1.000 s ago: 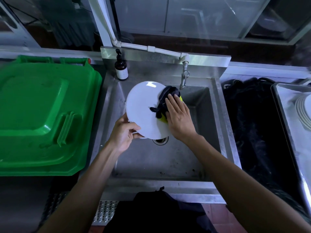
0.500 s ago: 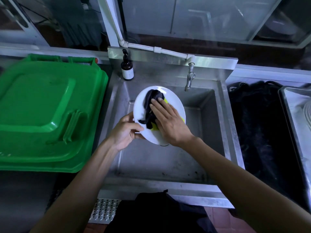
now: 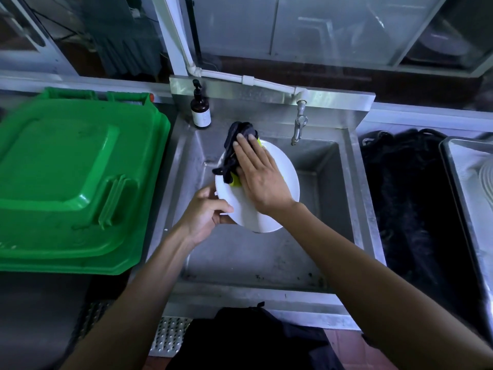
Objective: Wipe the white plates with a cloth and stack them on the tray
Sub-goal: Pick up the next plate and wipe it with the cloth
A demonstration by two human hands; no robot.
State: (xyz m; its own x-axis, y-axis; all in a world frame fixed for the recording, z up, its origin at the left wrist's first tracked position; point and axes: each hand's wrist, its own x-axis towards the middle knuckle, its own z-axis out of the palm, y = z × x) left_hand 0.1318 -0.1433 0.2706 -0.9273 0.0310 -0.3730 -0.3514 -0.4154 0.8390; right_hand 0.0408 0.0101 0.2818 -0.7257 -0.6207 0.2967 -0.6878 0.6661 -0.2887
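Your flat right hand (image 3: 260, 180) has swept the dark-and-yellow cloth (image 3: 234, 150) from the round white plate (image 3: 282, 177)'s centre to its 11 o'clock rim. Your left hand (image 3: 205, 214) still pinches the 7 o'clock edge; the face looks nearly wiped.

Steel sink (image 3: 266, 263) fills centre frame, dark specks along its near floor. Tap (image 3: 298, 126) at 12 o'clock on the backsplash, fed by a white pipe (image 3: 240, 80) running up-left. Brown pump bottle (image 3: 200, 109) with white label stands upright on the sink's back-left corner, 11 o'clock. Green bin lid (image 3: 72, 182) at 9 o'clock, flat, just beside the sink's left edge. Black tangled mass (image 3: 405, 198) at 3 o'clock, right of the sink. Perforated metal floor plate (image 3: 170, 335) at 7 o'clock. Glass cabinet panels (image 3: 320, 28) across 12–1 o'clock.
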